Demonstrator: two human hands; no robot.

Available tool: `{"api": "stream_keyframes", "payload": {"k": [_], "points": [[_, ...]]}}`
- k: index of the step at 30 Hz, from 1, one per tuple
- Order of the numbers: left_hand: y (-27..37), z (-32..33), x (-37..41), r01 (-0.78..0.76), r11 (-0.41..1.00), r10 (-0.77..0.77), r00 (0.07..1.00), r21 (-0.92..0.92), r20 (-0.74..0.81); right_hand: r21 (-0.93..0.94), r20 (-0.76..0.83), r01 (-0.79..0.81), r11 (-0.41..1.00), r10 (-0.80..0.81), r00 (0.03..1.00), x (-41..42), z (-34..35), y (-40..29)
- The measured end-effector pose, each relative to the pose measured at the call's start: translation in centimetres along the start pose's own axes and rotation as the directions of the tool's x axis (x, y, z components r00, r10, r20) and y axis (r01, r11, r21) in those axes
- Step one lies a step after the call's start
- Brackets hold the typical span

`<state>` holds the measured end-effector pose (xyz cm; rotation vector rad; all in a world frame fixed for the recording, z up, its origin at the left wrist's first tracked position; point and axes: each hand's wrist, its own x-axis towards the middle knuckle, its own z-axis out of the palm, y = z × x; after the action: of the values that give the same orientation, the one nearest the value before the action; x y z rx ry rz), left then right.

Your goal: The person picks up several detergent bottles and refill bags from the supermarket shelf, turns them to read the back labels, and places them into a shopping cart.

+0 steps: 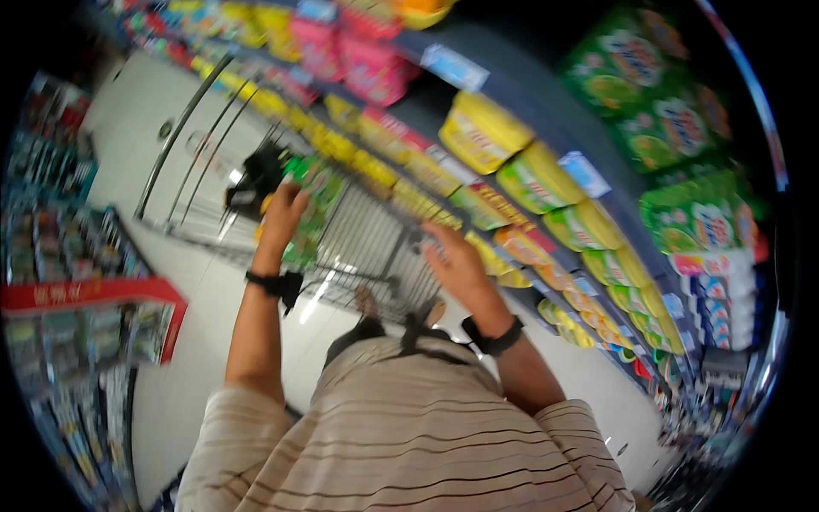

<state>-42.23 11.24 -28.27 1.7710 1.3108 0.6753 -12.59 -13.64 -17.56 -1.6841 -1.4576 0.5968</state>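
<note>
A wire shopping cart [358,224] stands before me. My left hand [285,208] is over its far left part, at the edge of a green plastic package [317,211]; blur hides whether the fingers grip it. Beside that hand lies a black item [256,182] with orange parts, too blurred to name. My right hand [454,262] is over the cart's near right side, fingers apart, with nothing seen in it. Each wrist wears a black band.
Shelves with yellow packages [486,131], pink packages [371,67] and green packages [681,217] run close along the right, with price tags [454,67] on their edges. Another display with a red sign edge [96,291] stands at the left. Pale floor tiles [192,333] show between.
</note>
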Motion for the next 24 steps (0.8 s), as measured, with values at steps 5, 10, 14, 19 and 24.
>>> {"api": "stream_keyframes", "payload": {"k": [5,10,14,19,24], "points": [[-5.8,-1.3,1.2,0.013,0.994,-0.002,0.995,0.110,-0.100,-0.032,0.077,-0.088,0.996,0.090,0.993,0.4,1.0,-1.9],[-6.3,0.2,2.6,0.047,0.925,-0.026,0.998,0.377,-0.061,-0.045,0.117,-0.155,0.987,0.160,0.980,0.9,1.6,-1.9],[-8.2,0.7,3.9,0.108,0.902,-0.086,0.994,0.419,-0.073,-0.044,0.126,-0.201,0.979,0.205,0.971,0.5,2.0,-0.9],[-9.4,0.6,6.1,0.295,0.813,-0.300,0.951,0.502,-0.072,-0.041,0.155,-0.325,0.945,0.327,0.932,0.1,2.3,-1.3],[-12.5,-0.2,6.4,0.442,0.668,-0.481,0.870,0.598,-0.105,-0.032,0.136,-0.244,0.969,0.246,0.960,-0.1,3.3,0.0]]}}
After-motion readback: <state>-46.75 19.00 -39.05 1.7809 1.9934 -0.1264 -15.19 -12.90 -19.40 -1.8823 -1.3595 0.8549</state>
